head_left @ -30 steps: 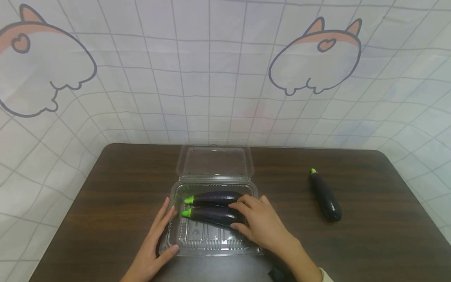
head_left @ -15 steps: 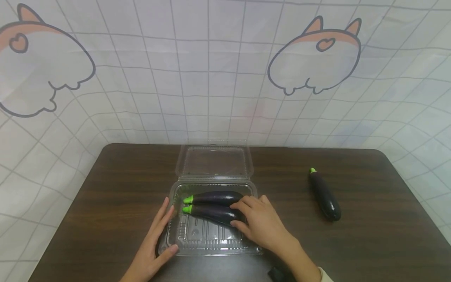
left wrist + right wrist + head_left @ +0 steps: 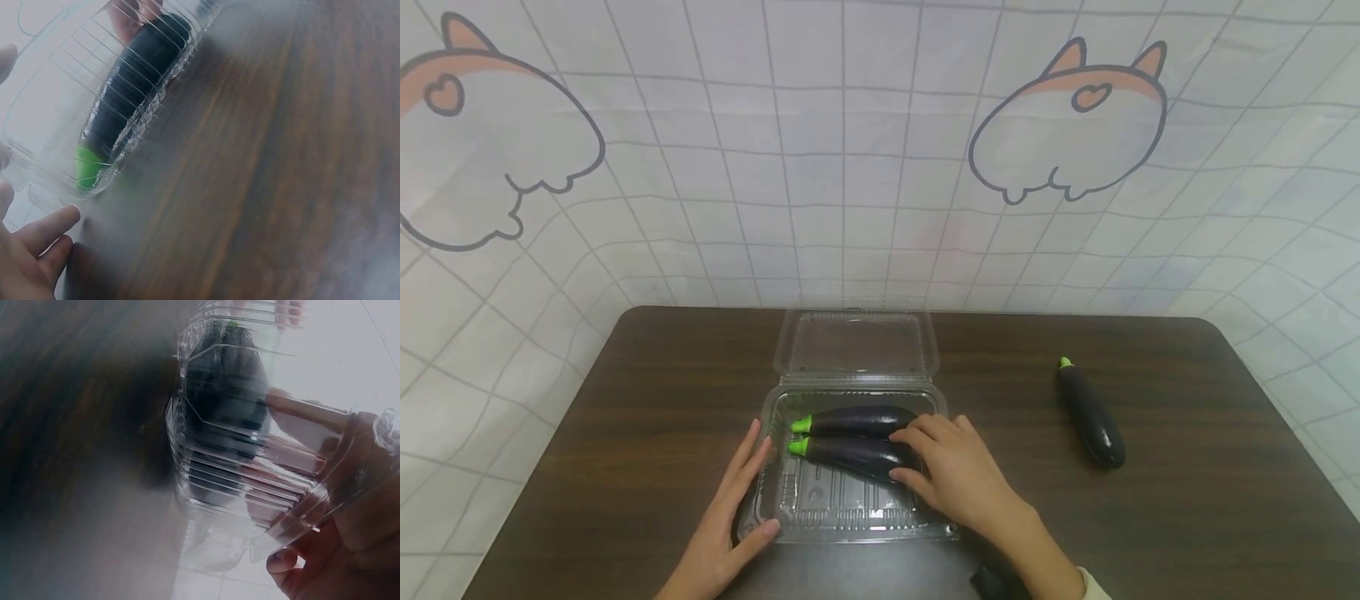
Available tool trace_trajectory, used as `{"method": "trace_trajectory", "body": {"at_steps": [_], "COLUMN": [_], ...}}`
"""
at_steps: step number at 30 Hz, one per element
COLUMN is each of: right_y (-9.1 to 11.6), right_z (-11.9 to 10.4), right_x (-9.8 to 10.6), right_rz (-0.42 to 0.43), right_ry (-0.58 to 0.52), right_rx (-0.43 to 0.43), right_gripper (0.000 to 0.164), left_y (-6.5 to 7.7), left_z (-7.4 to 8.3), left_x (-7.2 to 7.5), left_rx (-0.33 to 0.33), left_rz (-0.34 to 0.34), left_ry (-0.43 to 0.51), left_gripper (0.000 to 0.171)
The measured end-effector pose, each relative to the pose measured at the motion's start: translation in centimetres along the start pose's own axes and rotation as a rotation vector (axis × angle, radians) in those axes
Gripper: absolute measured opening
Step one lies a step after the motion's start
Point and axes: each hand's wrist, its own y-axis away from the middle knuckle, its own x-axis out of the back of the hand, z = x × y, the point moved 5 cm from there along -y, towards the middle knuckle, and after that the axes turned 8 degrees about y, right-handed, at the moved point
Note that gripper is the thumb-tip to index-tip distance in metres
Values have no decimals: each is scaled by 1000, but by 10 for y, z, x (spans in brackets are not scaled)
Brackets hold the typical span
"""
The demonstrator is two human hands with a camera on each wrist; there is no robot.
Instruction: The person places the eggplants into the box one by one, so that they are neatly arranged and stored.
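A clear plastic clamshell container lies with its lid folded back. Inside, a near eggplant and a far eggplant lie side by side, green stem ends to the left. My right hand grips the near eggplant's thick right end, thumb on the near side and fingers on the far side. Through the container wall, the right wrist view shows a dark eggplant by those fingers. My left hand, fingers extended and spread, rests along the container's left edge; the left wrist view shows an eggplant behind clear plastic.
Another eggplant lies on the brown wood-grain table, right of the container, its stem pointing away. Behind the table hangs a white grid-patterned cloth with cartoon animals. A small black object shows beneath my right forearm.
Since a second ago, the near eggplant's stem end has moved slightly away from me, closer to the far eggplant. Both hands have stayed almost in place.
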Motion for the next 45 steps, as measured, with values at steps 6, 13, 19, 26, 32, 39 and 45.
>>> {"method": "trace_trajectory", "body": {"at_steps": [6, 13, 19, 26, 32, 39, 45], "right_y": [1, 4, 10, 21, 35, 53, 71], "right_z": [2, 9, 18, 39, 56, 77, 95], "right_x": [2, 12, 25, 36, 43, 53, 61], "right_rz": [23, 75, 183, 240, 266, 314, 361], "right_ry": [-26, -81, -120, -109, -90, -98, -82], "right_rx": [1, -22, 15, -35, -96, -185, -243], "right_gripper": [37, 33, 34, 33, 39, 52, 55], "left_y": [1, 1, 2, 3, 3, 2, 2], "left_z": [-2, -2, -2, -1, -1, -2, -2], "left_x": [0, 0, 1, 2, 2, 2, 2], "left_rx": [9, 9, -2, 18, 35, 32, 22], "left_rz": [3, -1, 3, -2, -7, -4, -3], "left_ry": [4, 6, 14, -5, -28, -25, -23], "left_gripper": [83, 82, 83, 82, 82, 82, 82]}}
